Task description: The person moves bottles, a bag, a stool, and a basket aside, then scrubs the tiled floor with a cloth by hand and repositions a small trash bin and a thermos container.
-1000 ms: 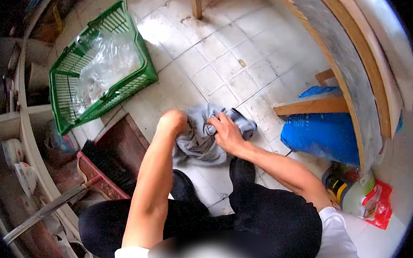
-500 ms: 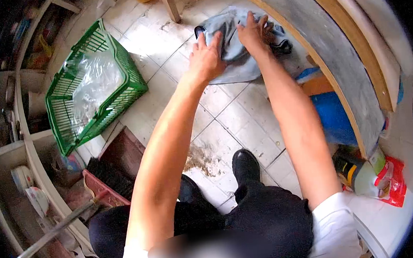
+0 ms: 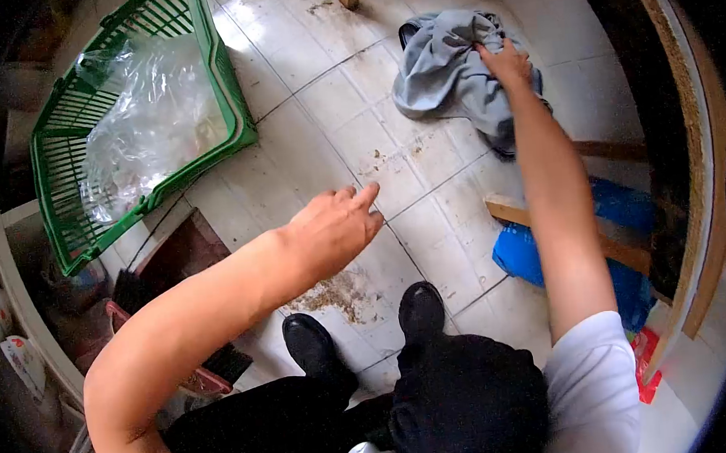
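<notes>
A crumpled grey cloth (image 3: 445, 73) with dark edging lies bunched on the tiled floor at the upper right. My right hand (image 3: 510, 65) is closed on its upper right part, with folds gathered under the fingers. Closer to my body, my left hand (image 3: 338, 228) hangs over the tiles with nothing in it and its fingers apart. Below that hand, a patch of brown dirt (image 3: 338, 298) is spread on the floor in front of my shoes (image 3: 424, 311).
On the left a green basket (image 3: 242, 121) holds clear plastic bags (image 3: 153, 115). A reddish dustpan (image 3: 188, 255) and a black brush (image 3: 132, 297) lie below it. Blue packages (image 3: 516, 254) and a wooden bar (image 3: 506, 208) are at the right, beside a curved board edge (image 3: 692, 119).
My left hand has let go of the grey cloth and drawn back toward my body. The cloth is more bunched under my right hand, and the view has shifted.
</notes>
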A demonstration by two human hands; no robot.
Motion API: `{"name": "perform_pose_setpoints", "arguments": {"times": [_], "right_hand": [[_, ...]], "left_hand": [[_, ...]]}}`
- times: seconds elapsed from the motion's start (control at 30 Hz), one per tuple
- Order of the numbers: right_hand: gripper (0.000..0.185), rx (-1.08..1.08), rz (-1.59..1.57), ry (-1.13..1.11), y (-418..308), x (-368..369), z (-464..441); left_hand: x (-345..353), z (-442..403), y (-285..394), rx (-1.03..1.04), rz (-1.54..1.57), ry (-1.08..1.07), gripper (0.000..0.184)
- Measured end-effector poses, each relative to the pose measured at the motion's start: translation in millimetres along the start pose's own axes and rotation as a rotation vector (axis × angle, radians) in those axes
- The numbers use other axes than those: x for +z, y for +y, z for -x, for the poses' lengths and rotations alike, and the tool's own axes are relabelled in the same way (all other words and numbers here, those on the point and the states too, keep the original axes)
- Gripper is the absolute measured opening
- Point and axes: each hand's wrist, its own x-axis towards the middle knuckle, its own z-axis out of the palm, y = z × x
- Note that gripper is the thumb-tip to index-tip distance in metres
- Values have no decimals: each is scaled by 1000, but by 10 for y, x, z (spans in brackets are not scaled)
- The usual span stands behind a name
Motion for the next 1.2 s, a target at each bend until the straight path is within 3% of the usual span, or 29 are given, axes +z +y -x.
{"name": "perform_pose_setpoints", "arguments": {"times": [0.07, 0.13, 0.17, 0.2, 0.23, 0.27, 0.33, 0.37, 0.43, 0.5, 0.53, 0.57, 0.63, 0.73, 0.77, 0.8, 0.9, 0.97, 1.03, 1.07, 1.2], "right_hand": [[80, 12, -11, 107, 100, 273, 34], [76, 175, -68, 245, -70, 379, 697], [70, 83, -159, 67, -87, 314, 1085], [70, -93, -92, 205, -22, 662, 1464], [72, -82, -200, 95, -190, 501, 2125], [78, -444, -255, 76, 121, 856, 2591], [80, -365, -504, -222, -159, 751, 3181], [79, -318, -453, -229, -363, 242, 3468], [75, -552, -864, -320, 32, 450, 3339], [67, -528, -666, -153, -138, -4, 3067], [63, -378, -262, 63, -466, -599, 2794], [63, -406, -279, 326, -323, -312, 2317], [60, -234, -238, 404, -431, -743, 1855], [65, 105, -264, 365, -189, -773, 984], [67, 286, -115, 351, -7, -655, 640], [79, 418, -141, 239, 187, -674, 491], [121, 546, -433, 292, 556, -113, 58], [129, 598, -370, 234, 535, 95, -208], [125, 515, -411, 188, 322, 193, -370], [122, 516, -360, 124, -51, -118, -213], [94, 566, -332, 142, -324, 53, -583]], "left_hand": [[-33, 25, 117, 56, 26, 19, 24], [-290, -66, 291, 57, 29, 70, 24], [-375, -132, 365, 65, 30, 92, 25], [-413, -225, 396, 85, 48, 243, 25], [-530, -293, 430, 75, 31, 293, 26], [-638, -331, 450, 99, 19, 358, 26], [-829, -324, 566, 176, 9, 455, 24], [-922, -280, 620, 221, 7, 481, 21], [-907, -176, 639, 289, 29, 536, 18], [-771, -59, 632, 367, 66, 608, 19], [-735, 1, 634, 331, 98, 588, 18], [-700, 61, 638, 295, 130, 569, 17], [-662, 159, 643, 191, 182, 434, 16], [-572, 165, 524, 113, 169, 290, 22], [-529, 164, 503, 100, 204, 282, 22], [-495, 159, 473, 86, 232, 280, 22], [-464, 204, 337, 55, 339, 241, 21], [-472, 269, 249, -5, 443, 162, 21], [-433, 367, 174, -77, 515, 140, 23], [-421, 418, 137, -110, 553, 117, 24], [-376, 604, 53, -206, 730, 122, 27]]}}
